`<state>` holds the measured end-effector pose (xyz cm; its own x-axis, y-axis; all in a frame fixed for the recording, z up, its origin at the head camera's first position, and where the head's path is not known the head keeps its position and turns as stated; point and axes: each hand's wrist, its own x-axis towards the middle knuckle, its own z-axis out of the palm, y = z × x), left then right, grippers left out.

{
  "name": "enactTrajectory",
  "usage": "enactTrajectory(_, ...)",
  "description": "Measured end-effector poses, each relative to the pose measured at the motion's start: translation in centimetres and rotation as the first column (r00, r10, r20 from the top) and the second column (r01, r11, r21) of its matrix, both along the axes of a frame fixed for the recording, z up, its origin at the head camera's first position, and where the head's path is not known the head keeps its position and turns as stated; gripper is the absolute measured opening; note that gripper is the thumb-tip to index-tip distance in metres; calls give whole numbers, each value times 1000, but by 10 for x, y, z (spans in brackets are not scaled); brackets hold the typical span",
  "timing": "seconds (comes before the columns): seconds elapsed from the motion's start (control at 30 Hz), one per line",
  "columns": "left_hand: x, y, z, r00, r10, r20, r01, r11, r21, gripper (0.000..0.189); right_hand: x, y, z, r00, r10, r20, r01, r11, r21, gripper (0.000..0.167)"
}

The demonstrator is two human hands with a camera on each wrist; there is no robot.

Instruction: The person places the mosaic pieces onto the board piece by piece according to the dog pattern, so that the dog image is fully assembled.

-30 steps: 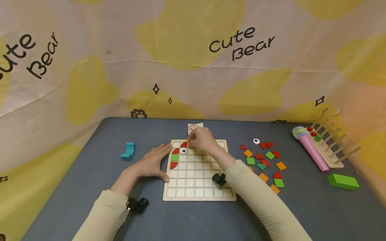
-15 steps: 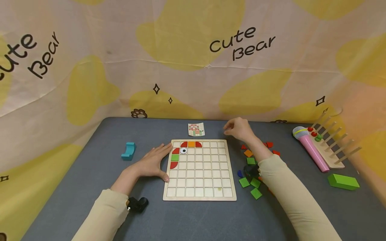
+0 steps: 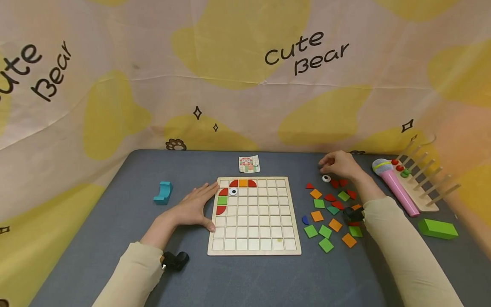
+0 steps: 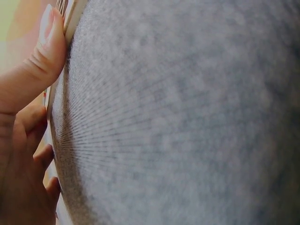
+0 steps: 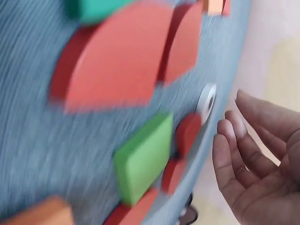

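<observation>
My left hand lies spread along the left edge of a wooden grid board, thumb and fingertips at its rim. On the board's upper left cells sit red quarter-circle pieces, an orange square, a green square and a white disc with a black dot. My right hand hovers over a second white disc at the back right. In the right wrist view its fingers are loosely bent, apart from the disc, with nothing between them.
Loose green, orange, red and blue pieces lie right of the board. A small pattern card lies behind it. At far right are a pink toy microphone, a pegged wooden stand and a green block. A teal block lies left.
My right hand has moved from the board's top row rightward to the white disc, uncovering the orange square and a red quarter-circle there. The left hand has stayed at the board's edge.
</observation>
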<state>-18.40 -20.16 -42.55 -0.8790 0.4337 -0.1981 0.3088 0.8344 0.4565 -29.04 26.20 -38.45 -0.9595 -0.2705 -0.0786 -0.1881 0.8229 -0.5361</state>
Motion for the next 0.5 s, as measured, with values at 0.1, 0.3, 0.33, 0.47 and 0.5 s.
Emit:
enactTrajectory(0.1, 0, 0, 0, 1000, 0, 2, 0, 1000, 1, 130, 0, 11, -1, 1000, 18, 26, -19, 999, 29, 24)
enactTrajectory(0.3, 0, 0, 1, 1000, -5, -6, 5, 1000, 9, 130, -2, 22, -3, 994, 73, 75, -76, 996, 41, 24)
enactTrajectory(0.33, 1, 0, 1, 1000, -5, -6, 5, 1000, 11, 130, -3, 22, -3, 993, 80, 87, -83, 996, 34, 24)
enactTrajectory(0.47, 1, 0, 1, 1000, -7, -4, 7, 1000, 13, 130, -4, 24, -3, 986, 104, 133, -106, 994, 6, 27)
enactTrajectory(0.5, 1, 0, 0, 1000, -6, -3, 6, 1000, 13, 130, -5, 25, -3, 984, 108, 143, -109, 994, 4, 28)
